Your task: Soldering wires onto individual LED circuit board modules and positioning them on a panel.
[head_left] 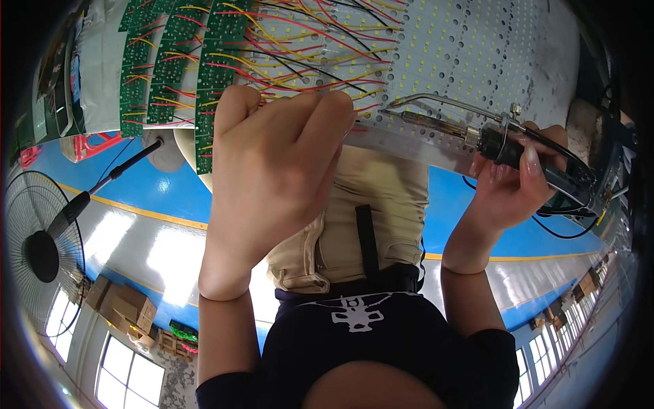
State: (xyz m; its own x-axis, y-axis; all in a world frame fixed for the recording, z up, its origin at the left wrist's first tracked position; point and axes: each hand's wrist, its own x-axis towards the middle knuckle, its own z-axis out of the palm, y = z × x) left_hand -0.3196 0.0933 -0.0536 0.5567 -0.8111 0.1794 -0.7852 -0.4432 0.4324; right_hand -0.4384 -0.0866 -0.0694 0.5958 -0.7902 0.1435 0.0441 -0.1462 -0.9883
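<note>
My left hand [272,157] is closed at the near edge of the work surface, its fingertips pinching a red wire [366,108]. That wire's end points right, toward the tip of a soldering iron [501,146]. My right hand [514,180] grips the iron's black handle; a curved metal feed tube [436,99] runs above it to the tip. Beneath the tip lies a white panel [470,48] with rows of small yellowish pads and round holes. Green circuit boards [221,48] stand in columns on the left, and red, yellow and black wires [320,41] stretch from them to the panel.
A black standing fan [44,252] is at the left on the blue floor [272,225]. Cardboard boxes [126,310] are stacked near the windows. A black cable [565,235] hangs below the table's right end. My legs are close to the table's front edge.
</note>
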